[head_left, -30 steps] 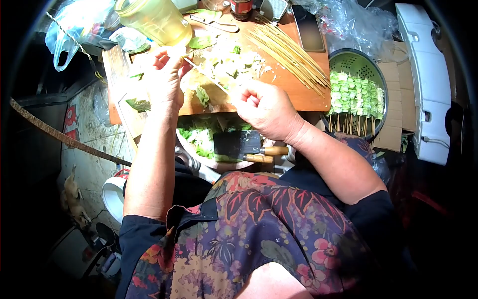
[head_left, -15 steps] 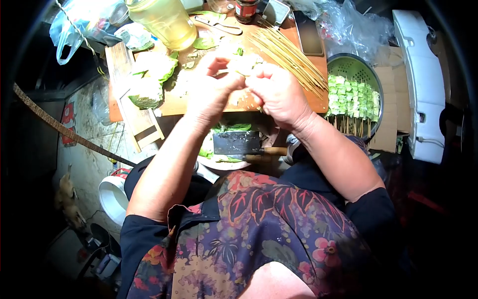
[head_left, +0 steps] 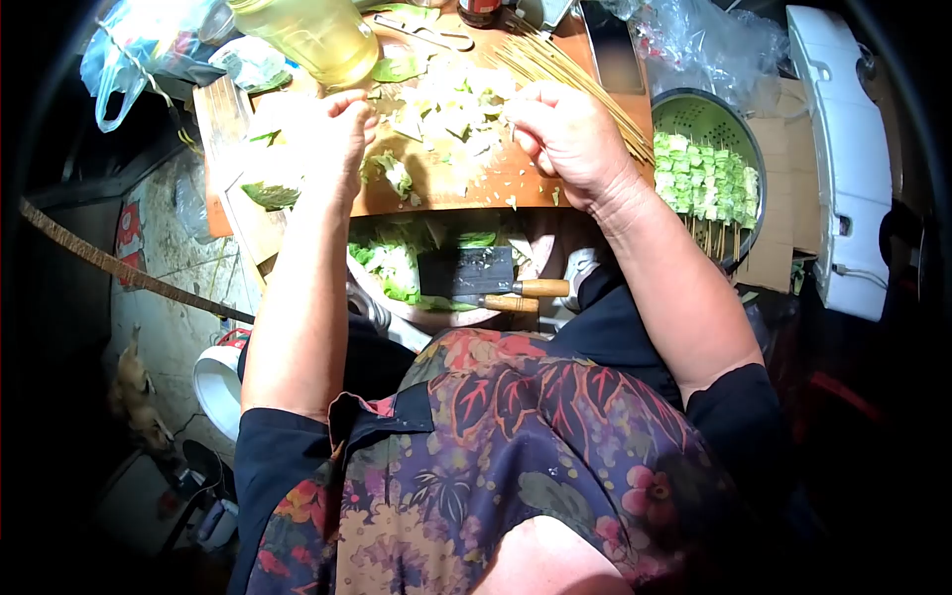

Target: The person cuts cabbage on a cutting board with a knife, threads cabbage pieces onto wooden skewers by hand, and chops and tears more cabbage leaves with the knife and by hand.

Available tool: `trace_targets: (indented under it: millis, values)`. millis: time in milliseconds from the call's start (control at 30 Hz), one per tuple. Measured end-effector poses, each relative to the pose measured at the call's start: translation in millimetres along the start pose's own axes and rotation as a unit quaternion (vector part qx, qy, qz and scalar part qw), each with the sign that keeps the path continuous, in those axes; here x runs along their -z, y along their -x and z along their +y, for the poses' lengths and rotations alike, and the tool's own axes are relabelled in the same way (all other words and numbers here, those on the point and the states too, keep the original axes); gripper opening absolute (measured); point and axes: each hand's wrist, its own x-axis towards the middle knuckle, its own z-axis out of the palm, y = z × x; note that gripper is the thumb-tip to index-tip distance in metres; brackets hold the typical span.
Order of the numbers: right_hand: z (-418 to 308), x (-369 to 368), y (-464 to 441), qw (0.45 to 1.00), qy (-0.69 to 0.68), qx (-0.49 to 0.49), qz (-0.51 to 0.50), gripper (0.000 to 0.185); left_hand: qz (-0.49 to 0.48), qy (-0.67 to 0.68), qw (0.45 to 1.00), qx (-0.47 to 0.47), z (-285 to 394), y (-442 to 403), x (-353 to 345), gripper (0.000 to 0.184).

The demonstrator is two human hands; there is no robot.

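My left hand (head_left: 340,134) is over the left of the cutting board, its fingers curled together in strong glare; whatever they hold, if anything, cannot be made out. Close beside it lies a cut head of cabbage (head_left: 270,194), partly covered by that hand. My right hand (head_left: 578,139) is raised at the board's right, thumb and fingers pinched; anything between the fingertips is too small to name. Chopped cabbage pieces (head_left: 451,107) are heaped between both hands. A loose clump of leaf (head_left: 397,177) sits closer to me. Beyond my right hand lies a bundle of bamboo skewers (head_left: 555,74).
A colander (head_left: 746,149) at right holds skewered cabbage (head_left: 702,177). A cleaver (head_left: 466,273) and another wooden handle (head_left: 509,303) rest over a basin (head_left: 372,288) of leaves below the board. A yellowish jar (head_left: 307,40), a peeler (head_left: 424,32) and a phone (head_left: 613,50) stand or lie farther back.
My hands were close together over the chopped cabbage. They have moved apart, the left toward the cabbage head and the right slightly outward, uncovering the heap. The view has shifted slightly.
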Motion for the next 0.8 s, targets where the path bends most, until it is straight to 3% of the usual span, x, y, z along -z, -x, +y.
trace_targets:
  millis: [100,167,233,300,333,567,633,700,733,800]
  values:
    - [-6.9,-4.6,-1.1,1.000,0.002,0.027,-0.006,0.011,-0.011,-0.099,0.992,0.079,-23.5,-6.6,-1.0,0.028]
    - [-8.7,-8.3,-1.9,0.998,0.013,0.051,-0.026,0.012,-0.033,-0.190,0.980,0.055,-30.7,-5.0,-7.6,0.032]
    - [-9.5,-6.4,-1.6,0.997,-0.002,0.053,-0.050,0.011,-0.036,-0.267,0.963,0.012,-43.4,-11.4,-9.2,0.032]
    - [-8.7,-5.7,-0.8,0.994,0.065,0.072,-0.040,0.011,-0.056,-0.431,0.895,-0.101,-42.7,-10.6,-15.0,0.031]
    - [-12.4,-3.2,1.3,0.997,0.051,0.047,-0.047,0.012,-0.021,-0.493,0.850,-0.183,-42.1,-8.2,-18.0,0.031]
    - [-12.0,0.0,2.4,0.995,0.060,0.060,-0.047,0.013,-0.062,-0.540,0.832,-0.110,-34.4,-14.4,-25.6,0.021]
    - [-11.5,-0.5,2.5,0.996,0.052,0.054,-0.055,0.014,-0.064,-0.535,0.834,-0.122,-36.5,-16.8,-23.5,0.017]
    - [-3.9,0.4,2.5,0.993,0.074,0.070,-0.058,0.015,-0.072,-0.320,0.944,0.039,-34.7,-18.9,-19.4,0.021]
    - [-1.6,0.7,2.4,0.990,0.095,0.086,-0.062,0.016,-0.070,-0.181,0.979,0.058,-22.8,-12.0,-20.3,0.014]
    - [-5.1,0.8,8.1,0.985,0.136,0.082,-0.065,0.017,-0.075,0.043,0.994,0.061,-1.1,-3.2,-17.9,0.008]
